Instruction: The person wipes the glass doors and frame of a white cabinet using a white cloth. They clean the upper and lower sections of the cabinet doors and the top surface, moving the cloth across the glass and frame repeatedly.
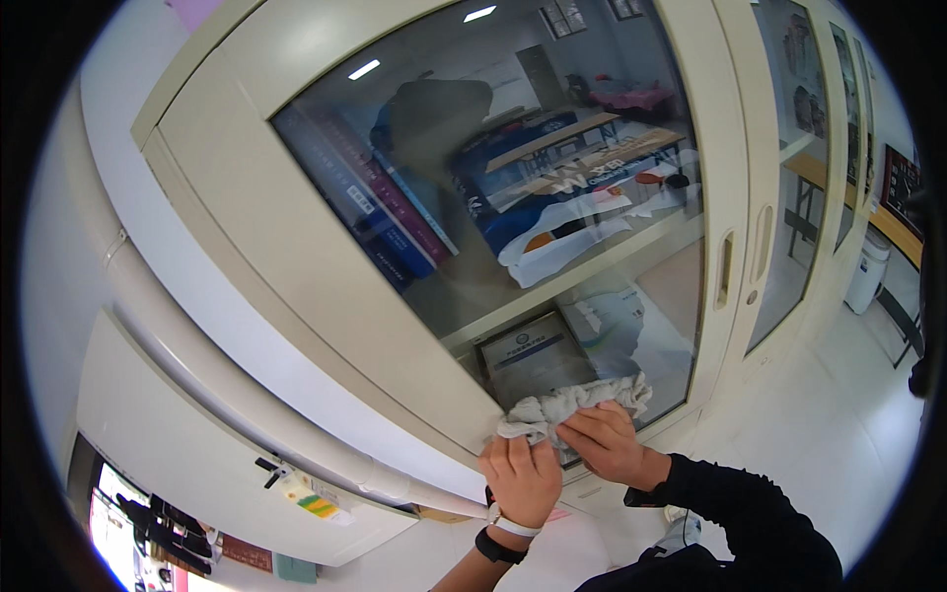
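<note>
A crumpled light-grey cloth (570, 402) is pressed along the lower edge of a glass pane (473, 296) in a cream cabinet door (251, 222). My left hand (521, 473) grips the cloth's left end near the pane's lower left corner, knuckles up; a watch and bands circle the wrist. Close beside it, my right hand (607, 442) bears on the cloth with bent fingers, its palm hidden. Behind the glass are upright books (385, 192), a framed document (536, 355) with writing and a blue-and-white printed sheet (607, 325). Reflections blur the upper shelf.
A recessed handle (725, 270) and a lock (752, 297) sit right of the pane. More glazed doors (795, 185) continue rightward. A white pipe (185, 318) runs along the wall at left, beside a white door (244, 436) with a handle. Pale floor tiles (784, 414) lie at right.
</note>
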Action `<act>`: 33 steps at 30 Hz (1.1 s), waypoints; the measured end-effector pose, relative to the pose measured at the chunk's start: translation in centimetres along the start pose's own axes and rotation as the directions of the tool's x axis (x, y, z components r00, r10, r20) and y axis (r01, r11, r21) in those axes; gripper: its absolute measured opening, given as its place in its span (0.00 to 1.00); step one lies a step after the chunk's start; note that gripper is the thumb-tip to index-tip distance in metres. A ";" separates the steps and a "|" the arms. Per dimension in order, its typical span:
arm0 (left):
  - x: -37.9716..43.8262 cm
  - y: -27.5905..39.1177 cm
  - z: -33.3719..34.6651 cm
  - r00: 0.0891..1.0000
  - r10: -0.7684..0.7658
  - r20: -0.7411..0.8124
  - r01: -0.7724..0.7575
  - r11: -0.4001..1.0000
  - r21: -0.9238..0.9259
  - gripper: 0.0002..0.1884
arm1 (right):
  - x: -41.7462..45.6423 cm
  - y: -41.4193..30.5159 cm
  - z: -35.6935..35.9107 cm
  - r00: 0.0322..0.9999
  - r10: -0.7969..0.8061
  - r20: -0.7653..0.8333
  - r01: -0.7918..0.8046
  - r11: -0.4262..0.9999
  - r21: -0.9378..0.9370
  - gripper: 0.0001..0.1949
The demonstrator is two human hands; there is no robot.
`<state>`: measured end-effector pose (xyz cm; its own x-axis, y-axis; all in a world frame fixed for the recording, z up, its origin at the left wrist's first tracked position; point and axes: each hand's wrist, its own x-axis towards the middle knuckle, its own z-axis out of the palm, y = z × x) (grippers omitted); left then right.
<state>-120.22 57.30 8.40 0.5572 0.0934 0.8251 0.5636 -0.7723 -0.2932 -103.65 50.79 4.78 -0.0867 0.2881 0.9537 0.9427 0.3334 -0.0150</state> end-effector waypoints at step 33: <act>-7.2 4.1 3.9 0.981 -0.170 0.096 0.185 0.966 -0.180 0.14 | -8.1 1.6 -0.3 0.979 -0.068 0.192 0.064 0.998 0.030 0.22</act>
<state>-119.54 55.94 -0.60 0.5094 0.2828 0.8128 0.5379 -0.8418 -0.0442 -101.36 48.74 -2.88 -0.2112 0.4320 0.8768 0.9252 0.3777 0.0368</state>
